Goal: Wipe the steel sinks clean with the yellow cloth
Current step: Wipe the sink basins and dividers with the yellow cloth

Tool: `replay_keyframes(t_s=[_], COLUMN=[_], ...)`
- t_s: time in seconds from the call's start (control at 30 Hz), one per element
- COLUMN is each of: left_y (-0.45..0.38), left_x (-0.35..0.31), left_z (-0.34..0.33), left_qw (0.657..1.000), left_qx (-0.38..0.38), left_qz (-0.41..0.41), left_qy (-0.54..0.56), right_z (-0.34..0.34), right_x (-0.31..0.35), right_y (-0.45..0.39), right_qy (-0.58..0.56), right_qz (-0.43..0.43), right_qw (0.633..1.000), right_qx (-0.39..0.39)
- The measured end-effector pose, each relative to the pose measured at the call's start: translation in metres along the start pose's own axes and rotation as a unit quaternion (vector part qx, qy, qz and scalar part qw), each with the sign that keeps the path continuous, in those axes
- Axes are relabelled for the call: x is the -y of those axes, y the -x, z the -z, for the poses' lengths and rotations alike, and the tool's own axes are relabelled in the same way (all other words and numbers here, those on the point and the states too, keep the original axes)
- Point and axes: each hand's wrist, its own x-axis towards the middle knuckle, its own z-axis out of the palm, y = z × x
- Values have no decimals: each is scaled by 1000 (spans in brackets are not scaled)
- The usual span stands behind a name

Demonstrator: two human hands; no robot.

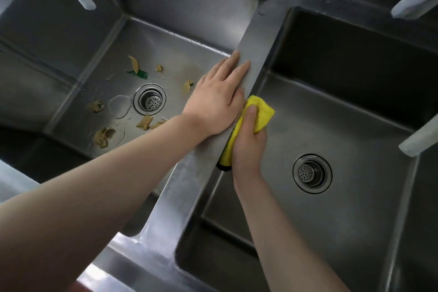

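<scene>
Double steel sink, seen from above. R hand (248, 140) has its grip curled round the bunched yellow cloth (258, 114), pressing it vs. the inner wall of the right basin (343, 130), just under the divider ridge (256, 54). L hand (218, 99) lies flat on that ridge, fingers straight & together, holding nothing; looks like bracing.

Progress, my read:
- Right basin: floor & walls look free of debris, dull sheen, drain strainer (311, 173) clear. Prob. mostly done or in hand now.
- Divider: near end shows water beads/streaks, so not dried off.
- Left basin (83, 73): untouched by the look of it. Food scraps (135, 65) scattered round its drain (149, 99), puddles, brownish film on floor.

Left to do: scraps out, whole left basin, ridge & rims. Roughly under half done.
</scene>
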Motion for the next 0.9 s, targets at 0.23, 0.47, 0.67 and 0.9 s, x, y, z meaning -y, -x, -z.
replay_keyframes(t_s=[0.23,0.47,0.67,0.9], left_y=[1,1,2,1], left_x=[-5,-6,-8,-6], left_z=[0,1,0,-1], left_qw=[998,999,995,995], left_qx=[-31,-19,-14,-19], left_qz=[5,12,35,38], left_qy=[-50,-44,-93,-92], right_z=[-9,-14,-13,-10], right_x=[-17,-30,-59,-70], right_y=[-16,-36,-64,-93], right_qy=[12,25,101,183], right_qz=[14,-12,-38,-74], right_qw=[998,996,991,979], right_qx=[-60,-84,-80,-48])
